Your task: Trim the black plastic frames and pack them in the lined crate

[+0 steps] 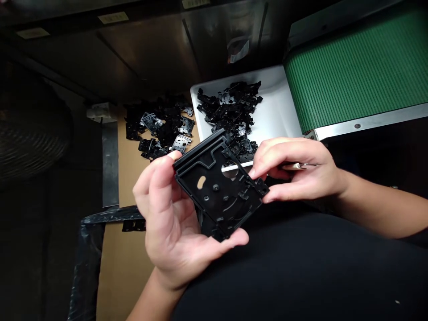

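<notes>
A: What is the head camera catching?
B: The left hand [167,218] is spreading beneath a black plastic frame [217,187], apparently cradling it steady just in front of the white tray [277,89]; the right hand [297,178] is pinching the frame's corner, a slim metal tool [297,166] tucked in its fingers.
A: And around the tray?
B: Black plastic parts [230,107] are heaping inside it; others [160,129] are lying on cardboard [125,178] beside it; a green conveyor belt [354,71] is sitting beyond it.

The camera sits on my head; it faces forward and down past my dark clothing [301,267]; my left hand [167,218] and right hand [294,169] are close, with the black plastic frame [217,187] nearest the lens; the white tray [277,102] lies farther off; the green conveyor belt [354,71] runs out at the top right.
</notes>
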A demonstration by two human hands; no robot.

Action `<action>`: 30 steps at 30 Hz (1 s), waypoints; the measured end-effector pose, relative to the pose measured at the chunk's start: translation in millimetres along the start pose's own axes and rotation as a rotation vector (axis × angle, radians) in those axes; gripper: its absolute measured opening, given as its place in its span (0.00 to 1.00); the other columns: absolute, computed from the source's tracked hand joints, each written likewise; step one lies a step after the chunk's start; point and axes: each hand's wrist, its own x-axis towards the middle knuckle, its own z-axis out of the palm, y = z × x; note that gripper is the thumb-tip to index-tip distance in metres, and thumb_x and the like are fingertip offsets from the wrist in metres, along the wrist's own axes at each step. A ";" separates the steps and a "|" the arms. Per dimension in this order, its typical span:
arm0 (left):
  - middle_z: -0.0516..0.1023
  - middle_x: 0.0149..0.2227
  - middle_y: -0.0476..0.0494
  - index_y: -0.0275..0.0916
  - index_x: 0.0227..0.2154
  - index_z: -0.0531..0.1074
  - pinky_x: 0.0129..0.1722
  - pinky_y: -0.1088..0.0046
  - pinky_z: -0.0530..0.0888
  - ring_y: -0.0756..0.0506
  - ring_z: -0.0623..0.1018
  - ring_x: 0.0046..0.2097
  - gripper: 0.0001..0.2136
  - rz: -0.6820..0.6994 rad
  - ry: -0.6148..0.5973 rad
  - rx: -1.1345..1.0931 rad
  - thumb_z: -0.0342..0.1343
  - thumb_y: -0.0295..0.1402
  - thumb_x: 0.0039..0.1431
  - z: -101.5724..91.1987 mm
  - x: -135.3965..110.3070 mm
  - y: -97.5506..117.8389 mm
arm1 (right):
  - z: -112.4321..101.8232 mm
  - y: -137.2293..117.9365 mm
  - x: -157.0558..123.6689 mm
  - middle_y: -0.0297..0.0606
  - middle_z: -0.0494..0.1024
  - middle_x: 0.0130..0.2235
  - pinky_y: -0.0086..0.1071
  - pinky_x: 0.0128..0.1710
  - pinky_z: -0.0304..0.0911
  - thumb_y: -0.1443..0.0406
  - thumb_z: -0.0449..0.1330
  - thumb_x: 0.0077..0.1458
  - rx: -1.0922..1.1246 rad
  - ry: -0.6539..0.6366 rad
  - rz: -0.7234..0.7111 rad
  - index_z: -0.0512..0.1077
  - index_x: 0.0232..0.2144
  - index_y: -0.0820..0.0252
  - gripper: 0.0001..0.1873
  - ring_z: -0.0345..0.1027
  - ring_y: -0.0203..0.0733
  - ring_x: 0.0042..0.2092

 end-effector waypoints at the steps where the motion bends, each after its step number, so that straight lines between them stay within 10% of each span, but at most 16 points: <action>1: 0.63 0.70 0.39 0.50 0.74 0.59 0.64 0.45 0.79 0.29 0.70 0.69 0.57 -0.005 -0.001 0.009 0.77 0.58 0.42 0.4 0.1 0.5 | -0.9 0.0 0.1 0.37 0.81 0.37 0.28 0.31 0.67 0.63 0.74 0.61 -0.006 -0.002 -0.007 0.82 0.46 0.64 0.14 0.71 0.34 0.36; 15: 0.55 0.76 0.40 0.51 0.77 0.53 0.72 0.49 0.72 0.30 0.59 0.77 0.57 -0.129 -0.059 -0.020 0.79 0.46 0.48 -0.7 -2.5 8.2 | -3.8 6.5 1.2 0.38 0.82 0.38 0.28 0.30 0.68 0.63 0.73 0.62 0.033 0.019 -0.031 0.82 0.46 0.65 0.13 0.73 0.35 0.36; 30: 0.58 0.76 0.47 0.54 0.75 0.57 0.56 0.52 0.87 0.26 0.49 0.80 0.59 -0.302 0.073 0.031 0.81 0.37 0.39 -45.0 -27.7 0.3 | 37.8 15.9 37.6 0.39 0.83 0.36 0.25 0.32 0.70 0.64 0.75 0.60 0.102 0.052 -0.123 0.82 0.42 0.69 0.13 0.73 0.32 0.36</action>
